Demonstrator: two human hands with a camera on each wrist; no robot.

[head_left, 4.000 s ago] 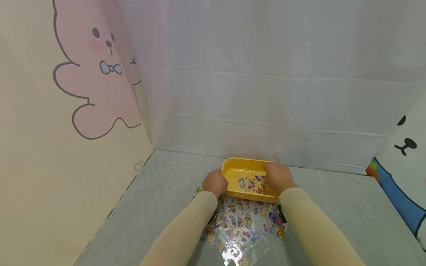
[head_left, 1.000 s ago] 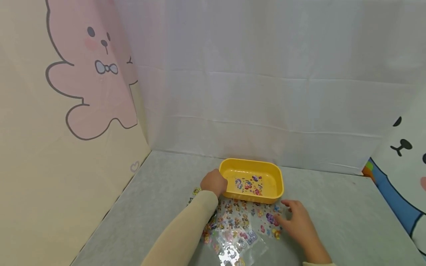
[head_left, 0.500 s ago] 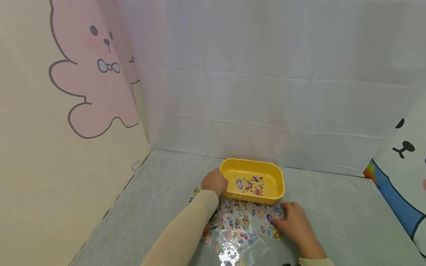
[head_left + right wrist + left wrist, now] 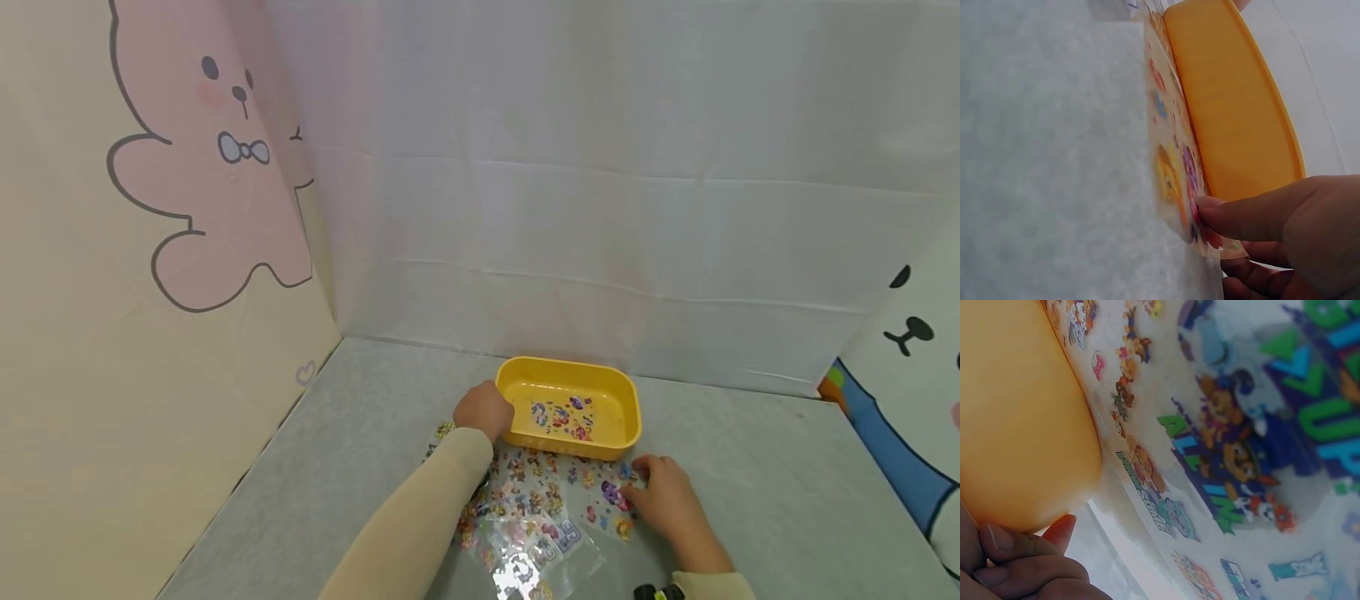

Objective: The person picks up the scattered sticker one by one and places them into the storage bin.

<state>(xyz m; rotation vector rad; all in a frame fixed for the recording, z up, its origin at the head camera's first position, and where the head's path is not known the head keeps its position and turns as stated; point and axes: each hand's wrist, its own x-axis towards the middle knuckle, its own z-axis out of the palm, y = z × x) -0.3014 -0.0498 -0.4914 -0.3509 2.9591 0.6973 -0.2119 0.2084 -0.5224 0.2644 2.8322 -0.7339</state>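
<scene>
A yellow tray [image 4: 618,400] sits at the back of the table, with several small colourful stickers showing on its floor. My left hand [image 4: 482,412] grips its left end; in the left wrist view the curled fingers [image 4: 1035,565] lie against the yellow wall. In front of the tray, partly under my left forearm, are transparent sheets printed with cartoon stickers. My right hand [image 4: 671,510] pinches the right edge of the rightmost sticker sheet [image 4: 600,504]. The right wrist view has the thumb [image 4: 1241,215] on top of that sheet and the other fingers below its edge.
A shiny clear plastic bag [image 4: 555,562] lies over the near part of the sheets. White cloth [image 4: 495,217] hangs behind the grey tabletop [image 4: 750,467]. Cartoon-printed panels stand on the left [image 4: 225,208] and right [image 4: 918,367].
My right hand has let go of the tray's right end, come down towards me and taken the sticker sheet's right edge. The left hand has stayed on the tray.
</scene>
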